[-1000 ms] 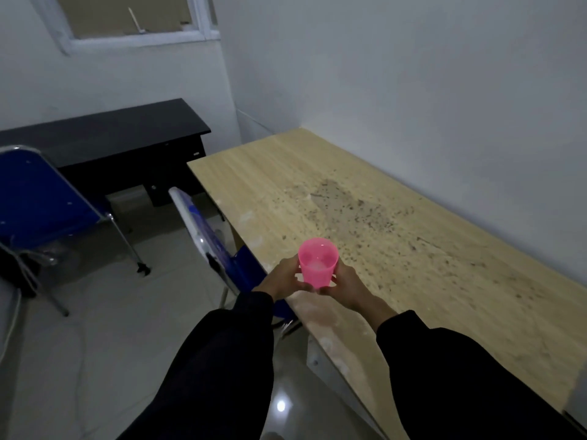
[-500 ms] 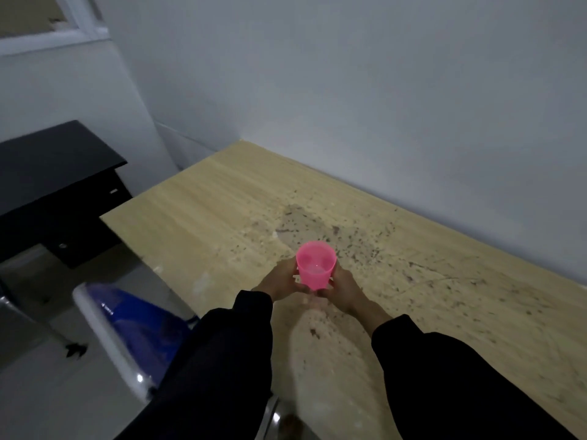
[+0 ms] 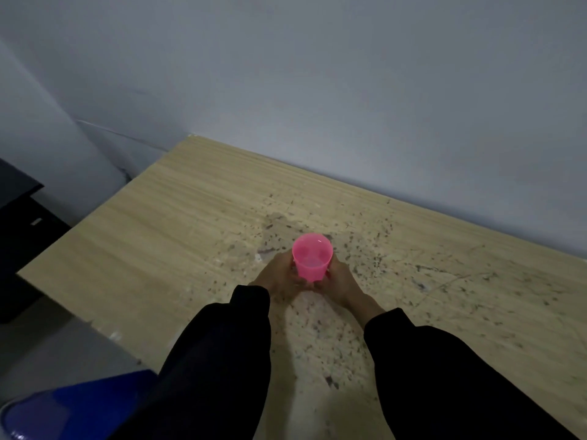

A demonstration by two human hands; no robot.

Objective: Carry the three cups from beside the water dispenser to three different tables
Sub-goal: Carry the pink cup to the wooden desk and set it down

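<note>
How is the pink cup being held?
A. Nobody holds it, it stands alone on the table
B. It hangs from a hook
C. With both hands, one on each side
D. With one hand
C: the left hand and the right hand wrap the pink cup from either side, over the wooden table.

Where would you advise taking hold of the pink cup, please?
Grip the pink cup around its lower side wall, coming from left and right as the left hand and right hand do now: it stands upright, open rim up, handleless, tapering toward the base.
</note>
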